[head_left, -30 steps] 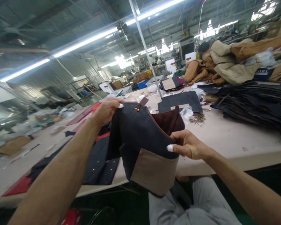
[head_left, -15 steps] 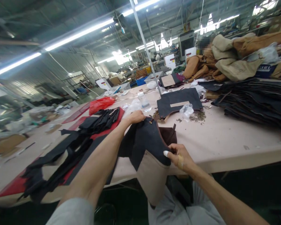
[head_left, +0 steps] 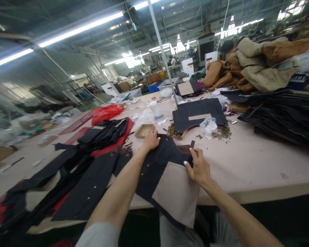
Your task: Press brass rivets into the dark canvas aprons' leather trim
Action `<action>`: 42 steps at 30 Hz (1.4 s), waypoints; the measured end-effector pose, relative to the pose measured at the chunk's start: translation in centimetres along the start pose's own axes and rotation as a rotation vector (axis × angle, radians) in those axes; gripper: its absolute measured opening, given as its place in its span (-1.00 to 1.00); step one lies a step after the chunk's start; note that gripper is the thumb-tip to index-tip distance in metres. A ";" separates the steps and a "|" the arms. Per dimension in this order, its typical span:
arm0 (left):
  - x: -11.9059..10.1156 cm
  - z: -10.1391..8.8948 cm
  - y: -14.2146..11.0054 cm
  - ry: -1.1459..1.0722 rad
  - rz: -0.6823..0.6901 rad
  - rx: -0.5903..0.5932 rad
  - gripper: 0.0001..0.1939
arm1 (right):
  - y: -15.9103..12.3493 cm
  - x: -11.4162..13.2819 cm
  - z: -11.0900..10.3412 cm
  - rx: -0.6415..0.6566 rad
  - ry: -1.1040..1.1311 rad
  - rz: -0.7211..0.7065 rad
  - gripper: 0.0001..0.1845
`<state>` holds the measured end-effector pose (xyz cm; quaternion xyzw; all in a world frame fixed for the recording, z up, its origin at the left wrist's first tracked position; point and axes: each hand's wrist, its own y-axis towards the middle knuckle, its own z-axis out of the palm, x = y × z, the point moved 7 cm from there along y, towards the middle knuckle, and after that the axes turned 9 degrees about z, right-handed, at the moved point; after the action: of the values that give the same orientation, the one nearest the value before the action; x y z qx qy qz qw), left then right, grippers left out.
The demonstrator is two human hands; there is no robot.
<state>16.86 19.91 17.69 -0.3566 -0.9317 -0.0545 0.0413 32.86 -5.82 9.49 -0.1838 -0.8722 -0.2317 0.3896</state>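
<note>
A black fabric piece (head_left: pixel 157 154) with a beige patch (head_left: pixel 176 190) and brown inner side lies over the table's front edge, its lower end hanging down. My left hand (head_left: pixel 151 140) is closed on its upper left edge, close to a small cardboard tray (head_left: pixel 141 131) of tiny pieces. At the right edge, my right hand (head_left: pixel 199 168) holds the fabric between a white-tipped thumb and the fingers, beside a dark brown strap (head_left: pixel 192 144). Small brass-coloured studs (head_left: pixel 148 165) dot the black part.
Black fabric pieces (head_left: pixel 90 185) lie on red material to the left. Ahead are a clear bottle (head_left: pixel 157 112), another black panel (head_left: pixel 201 109), a plastic bag (head_left: pixel 208 127) and loose metal bits (head_left: pixel 222 133). A black fabric stack (head_left: pixel 280 113) stands at right, and a pole (head_left: pixel 162 51) rises from the table.
The black fabric piece has been laid flatter and spread on the table. Both hands have shifted slightly, and the cardboard tray now shows by my left hand.
</note>
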 end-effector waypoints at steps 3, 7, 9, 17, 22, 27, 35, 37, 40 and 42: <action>-1.2 0.7 -1.1 -0.009 0.048 -0.219 -0.54 | -1.3 -1.2 3.0 0.119 -0.156 -0.115 -0.33; -4.6 4.6 -5.8 -0.163 0.124 -0.240 -0.50 | -3.0 -3.5 5.9 0.262 -0.272 -0.176 -0.38; -6.1 7.5 -9.0 -0.184 0.131 -0.132 -0.41 | -3.2 -4.3 6.4 0.281 -0.273 -0.204 -0.39; -8.3 13.2 -15.7 -0.109 -0.057 0.002 -0.24 | 8.6 -8.7 3.8 0.226 -0.146 -0.106 -0.63; -8.3 12.9 -15.7 -0.111 -0.106 -0.033 -0.24 | 17.2 -12.2 2.9 0.171 -0.363 0.094 -0.73; -8.0 13.0 -16.2 -0.120 -0.109 -0.065 -0.25 | 18.2 -13.0 4.9 0.256 -0.445 0.106 -0.73; -8.0 13.4 -17.0 -0.125 -0.125 -0.105 -0.28 | 19.7 -13.9 7.4 0.348 -0.644 0.121 -0.69; -8.0 13.4 -17.3 -0.136 -0.129 -0.113 -0.28 | 20.0 -13.5 7.8 0.371 -0.669 0.081 -0.70; -8.1 13.3 -17.6 -0.152 -0.135 -0.123 -0.27 | 20.6 -12.9 8.3 0.420 -0.693 0.024 -0.73; -8.2 13.3 -17.7 -0.163 -0.137 -0.126 -0.26 | 21.0 -12.7 8.6 0.471 -0.702 -0.005 -0.76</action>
<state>10.56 3.15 2.29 -0.2973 -0.9489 -0.0864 -0.0611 46.25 14.44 0.23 -0.1555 -0.9815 0.0498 0.0996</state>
